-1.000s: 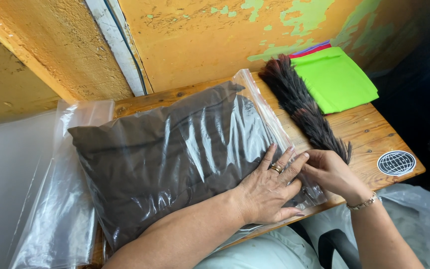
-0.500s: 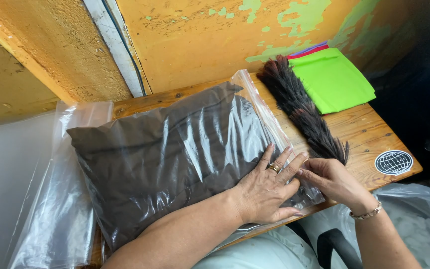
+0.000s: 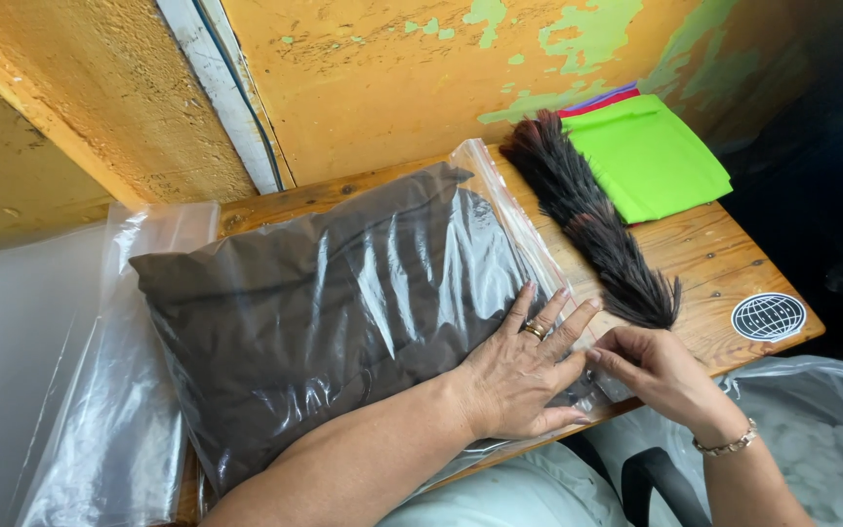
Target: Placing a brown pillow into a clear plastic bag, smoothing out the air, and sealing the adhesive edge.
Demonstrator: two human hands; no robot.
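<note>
A brown cushion sealed inside a clear plastic bag (image 3: 324, 303) lies across a small wooden table (image 3: 714, 263). My left hand (image 3: 524, 376), with a ring on one finger, presses flat on the bag's near right corner, fingers spread. My right hand (image 3: 661, 376), wearing a bracelet, pinches the bag's open edge right beside the left fingertips. A dark feather duster (image 3: 592, 224) lies along the bag's right side, its tip close to my right hand.
Folded green cloth (image 3: 651, 156) over red and purple sheets lies at the table's far right. A round globe sticker (image 3: 769, 316) marks the near right corner. Loose clear plastic bags (image 3: 60, 361) hang at left. A peeling yellow wall (image 3: 421, 78) backs the table.
My right hand has slid a little toward me along the bag's edge. My left hand has stayed pressed on the bag.
</note>
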